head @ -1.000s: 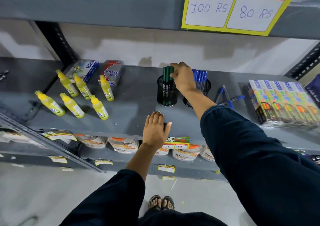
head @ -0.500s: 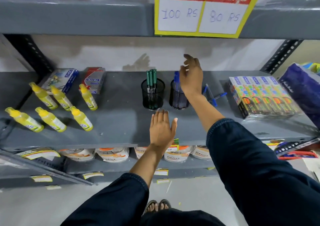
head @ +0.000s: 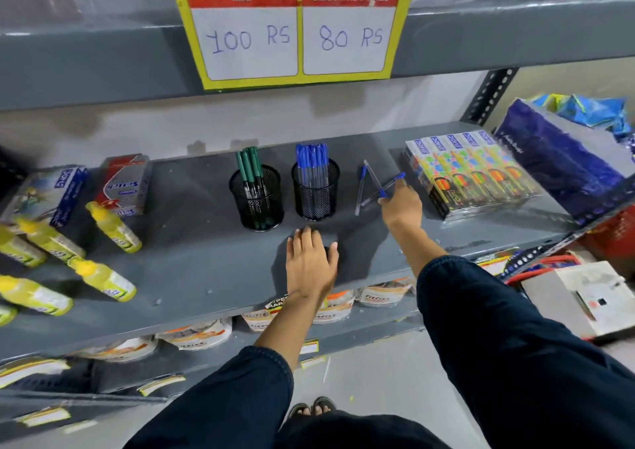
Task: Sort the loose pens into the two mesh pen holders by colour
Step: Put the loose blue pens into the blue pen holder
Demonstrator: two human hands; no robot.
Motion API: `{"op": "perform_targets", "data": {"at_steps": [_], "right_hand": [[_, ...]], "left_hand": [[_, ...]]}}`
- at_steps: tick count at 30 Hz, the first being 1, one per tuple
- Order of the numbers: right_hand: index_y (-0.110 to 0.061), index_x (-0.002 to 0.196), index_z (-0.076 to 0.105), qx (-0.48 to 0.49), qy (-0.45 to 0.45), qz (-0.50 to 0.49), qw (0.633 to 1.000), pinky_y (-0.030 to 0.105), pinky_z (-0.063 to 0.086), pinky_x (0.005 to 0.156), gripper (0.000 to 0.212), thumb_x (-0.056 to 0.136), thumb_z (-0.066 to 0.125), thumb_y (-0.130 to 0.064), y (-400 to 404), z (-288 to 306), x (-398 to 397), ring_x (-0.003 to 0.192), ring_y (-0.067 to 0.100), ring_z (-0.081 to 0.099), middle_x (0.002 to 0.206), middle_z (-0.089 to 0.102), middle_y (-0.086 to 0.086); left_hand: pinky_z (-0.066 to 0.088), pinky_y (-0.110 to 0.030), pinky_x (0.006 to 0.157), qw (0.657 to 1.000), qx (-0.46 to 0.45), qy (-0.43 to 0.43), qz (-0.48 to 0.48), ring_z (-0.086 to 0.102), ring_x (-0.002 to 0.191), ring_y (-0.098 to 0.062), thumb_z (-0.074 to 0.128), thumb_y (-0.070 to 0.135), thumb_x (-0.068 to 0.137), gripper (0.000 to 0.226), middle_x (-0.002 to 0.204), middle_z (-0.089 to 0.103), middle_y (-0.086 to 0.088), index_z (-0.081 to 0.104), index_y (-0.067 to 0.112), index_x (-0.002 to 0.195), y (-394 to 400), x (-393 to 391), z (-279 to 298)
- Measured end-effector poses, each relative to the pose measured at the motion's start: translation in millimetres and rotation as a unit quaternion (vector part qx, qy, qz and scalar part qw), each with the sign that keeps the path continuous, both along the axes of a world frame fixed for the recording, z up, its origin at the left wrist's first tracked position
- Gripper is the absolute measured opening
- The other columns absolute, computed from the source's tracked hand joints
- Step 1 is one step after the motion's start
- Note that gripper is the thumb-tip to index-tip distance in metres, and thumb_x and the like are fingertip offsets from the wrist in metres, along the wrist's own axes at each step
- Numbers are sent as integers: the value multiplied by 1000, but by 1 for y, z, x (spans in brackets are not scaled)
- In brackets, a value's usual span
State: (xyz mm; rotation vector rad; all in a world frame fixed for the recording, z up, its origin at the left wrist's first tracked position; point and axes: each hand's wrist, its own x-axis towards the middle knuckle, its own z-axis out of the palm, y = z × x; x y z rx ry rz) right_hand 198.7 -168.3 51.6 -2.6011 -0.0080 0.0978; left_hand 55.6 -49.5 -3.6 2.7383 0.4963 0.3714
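Right hand (head: pixel 400 204) closes its fingers on crossed loose blue pens (head: pixel 372 187) beside the blue pen holder (head: pixel 316 191); left hand (head: pixel 311 263) lies open on the shelf (head: pixel 192 242); a hurried pinch could scatter the pens.

Two mesh holders (head: pixel 256 198) (head: pixel 315 191) stand side by side mid-shelf (head: pixel 192 263), pens upright in each; loose pens (head: pixel 369 187) lie crossed just right of the right holder; boxed packs (head: pixel 470 173) further right, near the shelf end; bag (head: pixel 563 163) right of those; two boxes (head: pixel 51 191) (head: pixel 125 184) at the back left; bottles (head: pixel 113 227) lie before them toward the left edge; left hand (head: pixel 309 263) flat on the shelf before the holders; right hand (head: pixel 400 204) at the loose pens; price sign (head: pixel 292 29) on the shelf above; tubs (head: pixel 330 307) on the shelf below.
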Motion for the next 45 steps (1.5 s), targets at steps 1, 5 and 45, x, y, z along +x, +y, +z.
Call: {"op": "perform_targets", "data": {"at_steps": [1, 5, 45], "right_hand": [[2, 124, 45, -1, 3, 2, 1000, 43, 45, 97, 41, 90, 59, -16, 0, -2, 1, 118, 40, 50, 126, 55, 25], [1, 115, 51, -12, 2, 8, 1000, 42, 47, 92, 31, 90, 59, -14, 1, -6, 3, 114, 40, 52, 117, 61, 25], [1, 95, 60, 205, -158, 190, 947, 32, 49, 67, 13, 86, 64, -8, 93, 68, -3, 76, 33, 65, 86, 73, 21]], "left_hand": [[47, -50, 90, 1000, 2, -2, -2, 58, 102, -42, 32, 36, 86, 55, 105, 64, -26, 62, -7, 102, 0, 0, 0], [48, -50, 90, 1000, 7, -13, -4, 58, 101, -42, 33, 36, 86, 54, 105, 64, -26, 61, -7, 102, 1, 0, -2], [50, -46, 86, 999, -4, -47, -5, 62, 93, -40, 37, 33, 85, 49, 97, 67, -24, 64, -7, 97, 2, -1, -3]]}}
